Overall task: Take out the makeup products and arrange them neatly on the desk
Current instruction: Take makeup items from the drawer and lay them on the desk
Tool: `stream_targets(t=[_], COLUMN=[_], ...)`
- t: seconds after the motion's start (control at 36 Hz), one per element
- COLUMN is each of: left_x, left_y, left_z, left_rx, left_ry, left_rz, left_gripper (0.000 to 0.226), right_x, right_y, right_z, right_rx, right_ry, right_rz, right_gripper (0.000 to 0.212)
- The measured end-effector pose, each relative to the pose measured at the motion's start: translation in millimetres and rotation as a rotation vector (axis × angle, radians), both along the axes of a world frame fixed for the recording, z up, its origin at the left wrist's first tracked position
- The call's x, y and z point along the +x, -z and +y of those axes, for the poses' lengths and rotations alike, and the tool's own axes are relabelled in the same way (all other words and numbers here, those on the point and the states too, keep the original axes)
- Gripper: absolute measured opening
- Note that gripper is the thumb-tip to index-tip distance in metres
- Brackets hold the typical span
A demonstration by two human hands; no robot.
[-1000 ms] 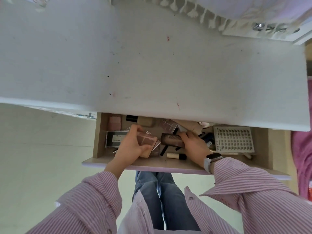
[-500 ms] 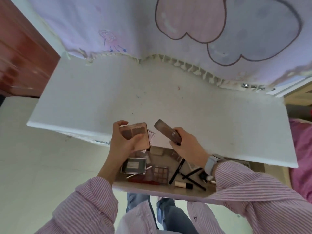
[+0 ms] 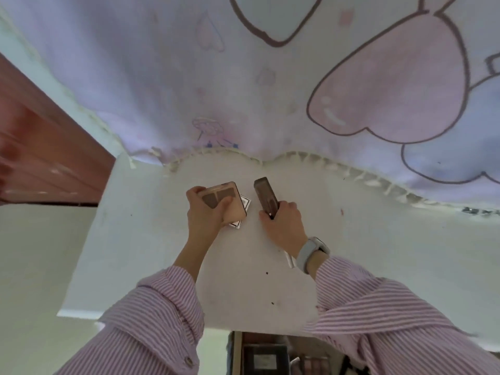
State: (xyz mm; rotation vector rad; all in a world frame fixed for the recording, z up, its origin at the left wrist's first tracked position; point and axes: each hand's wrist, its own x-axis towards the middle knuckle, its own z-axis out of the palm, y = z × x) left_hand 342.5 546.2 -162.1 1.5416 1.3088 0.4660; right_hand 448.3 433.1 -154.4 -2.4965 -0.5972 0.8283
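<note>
The pinkish-tan square eyeshadow palette with two brown pans (image 3: 222, 203) sits in the left hand (image 3: 208, 212), whose fingers are curled around its near edge and underside; a thin white-edged card or second compact (image 3: 243, 209) peeks out beneath it. Just to the palette's right, not touching, the dark brown slim rectangular compact (image 3: 266, 197) is pinched at its near end by the right hand (image 3: 282, 226), closed around it. Its long axis runs away from the person, tilted slightly left, toward the fringed edge of the lilac cartoon-print cloth (image 3: 270, 90) beyond. Both items hover low over the white tabletop (image 3: 378, 239), past the palette's far side lies bare surface. Judging by this, setting them down side by side comes next. The open drawer (image 3: 265, 355) lies well nearer the person than the palette.
</note>
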Motion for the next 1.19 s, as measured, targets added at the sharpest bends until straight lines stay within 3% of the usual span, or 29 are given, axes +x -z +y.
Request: stream_targets(t=[0.22,0.31,0.44,0.53,0.64,0.86,0.92,1.06,1.19], left_x=[33,36,33,27,22,22,16,-6,-4], left_y=[23,25,16,14,19,23,22,34,37], left_z=[39,47,69,88,112,112,102,88,80], left_rx=[0.215,0.226,0.075,0.027,0.062,0.458,0.544,0.8,0.856], left_ry=[0.17,0.202,0.112,0.084,0.25,0.424,0.504,0.957,0.929], left_rz=[0.137,0.022,-0.186,-0.221,-0.038,0.387,0.396,0.463,0.552], left_gripper=[0.056,0.053,0.046,0.047,0.048,0.04,0.049,0.07,0.06], right_x=[17,20,29,37,46,45,34,14,6], right_y=[7,12,12,10,9,4,4,9,23], right_z=[43,43,40,36,36,36,31,18,13], right_rx=[0.106,0.128,0.108,0.144,0.12,0.193,0.215,0.141,0.195], right_ry=[0.031,0.045,0.066,0.15,0.189,0.011,-0.085,-0.367,-0.265], right_rz=[-0.057,-0.083,-0.086,-0.064,-0.041,-0.113,-0.156,-0.303,-0.314], right_gripper=[0.038,0.036,0.035,0.034,0.044,0.045,0.049,0.064,0.056])
